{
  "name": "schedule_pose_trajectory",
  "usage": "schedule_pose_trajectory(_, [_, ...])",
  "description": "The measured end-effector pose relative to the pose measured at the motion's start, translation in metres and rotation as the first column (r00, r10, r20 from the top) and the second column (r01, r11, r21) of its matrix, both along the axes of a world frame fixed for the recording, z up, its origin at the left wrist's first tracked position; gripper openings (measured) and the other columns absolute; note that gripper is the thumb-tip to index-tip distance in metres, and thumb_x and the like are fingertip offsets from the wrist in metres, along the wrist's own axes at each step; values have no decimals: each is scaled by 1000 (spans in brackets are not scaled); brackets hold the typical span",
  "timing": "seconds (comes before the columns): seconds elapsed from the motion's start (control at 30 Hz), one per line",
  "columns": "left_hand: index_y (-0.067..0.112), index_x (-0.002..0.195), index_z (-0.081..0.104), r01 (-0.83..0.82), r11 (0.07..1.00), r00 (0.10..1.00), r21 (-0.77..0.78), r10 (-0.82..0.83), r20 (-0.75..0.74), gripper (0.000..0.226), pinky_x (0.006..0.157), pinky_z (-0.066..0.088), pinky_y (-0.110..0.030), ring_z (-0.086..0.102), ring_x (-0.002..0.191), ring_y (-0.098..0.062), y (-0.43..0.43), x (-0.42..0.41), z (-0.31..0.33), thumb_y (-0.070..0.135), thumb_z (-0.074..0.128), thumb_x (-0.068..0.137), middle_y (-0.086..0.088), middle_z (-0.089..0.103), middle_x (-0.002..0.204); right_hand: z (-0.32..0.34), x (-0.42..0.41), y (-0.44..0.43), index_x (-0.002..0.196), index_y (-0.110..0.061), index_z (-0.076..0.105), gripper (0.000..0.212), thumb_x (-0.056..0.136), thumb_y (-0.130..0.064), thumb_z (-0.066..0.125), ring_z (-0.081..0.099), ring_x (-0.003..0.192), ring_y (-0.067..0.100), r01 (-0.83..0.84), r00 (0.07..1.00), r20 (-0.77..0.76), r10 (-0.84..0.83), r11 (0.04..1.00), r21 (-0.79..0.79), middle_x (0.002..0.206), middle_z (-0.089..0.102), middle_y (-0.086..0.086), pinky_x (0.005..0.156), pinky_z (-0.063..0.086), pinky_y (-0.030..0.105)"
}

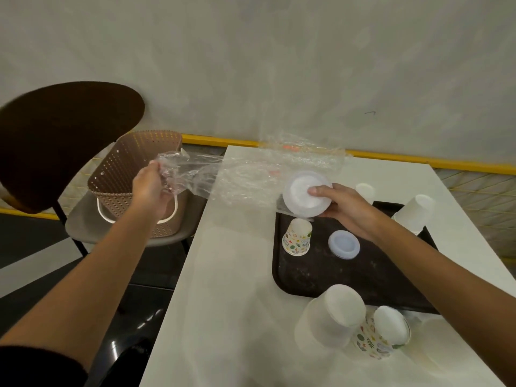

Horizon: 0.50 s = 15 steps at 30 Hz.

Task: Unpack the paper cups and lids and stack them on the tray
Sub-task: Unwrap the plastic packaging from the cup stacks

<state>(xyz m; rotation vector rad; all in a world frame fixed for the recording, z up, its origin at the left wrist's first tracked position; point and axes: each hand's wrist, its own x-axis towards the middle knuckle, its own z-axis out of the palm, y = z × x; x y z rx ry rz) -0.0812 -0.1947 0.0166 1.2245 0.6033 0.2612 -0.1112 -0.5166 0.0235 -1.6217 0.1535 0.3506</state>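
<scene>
A clear plastic bag (251,174) stretches between my hands above the table. My left hand (149,188) grips its bunched end over the basket. My right hand (339,209) holds a stack of translucent lids (303,195) at the bag's open mouth, above the far left corner of the dark tray (312,275). On the tray stand an upside-down patterned paper cup (297,237) and a small pile of lids (344,244).
A brown perforated basket (122,174) sits on a chair to the left of the white table (223,303). White cup stacks (331,317) (416,215), a patterned cup stack (381,335) and a single white cup (365,191) stand around the tray.
</scene>
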Motion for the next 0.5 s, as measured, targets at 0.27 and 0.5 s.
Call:
schedule_pose_trajectory(0.27, [22,110,45,-338,939,939,68,331,97,19,93,48,-32,58,101,-17,3,-16,1,31,32,99,-3,58,113,5,-9,-30,118,-10,46,41,83,-21,64,57,93,14,-19,1000,3,19,994,-106,109,56,4,72,49,22])
schedule_pose_trajectory(0.5, [26,90,43,-290,929,953,231,257,163,11,62,45,-13,51,79,-2,-26,-37,0,32,39,98,6,52,95,-5,-9,4,121,-17,35,61,75,-28,73,49,97,18,-219,943,79,322,785,-580,108,45,-1,76,45,28])
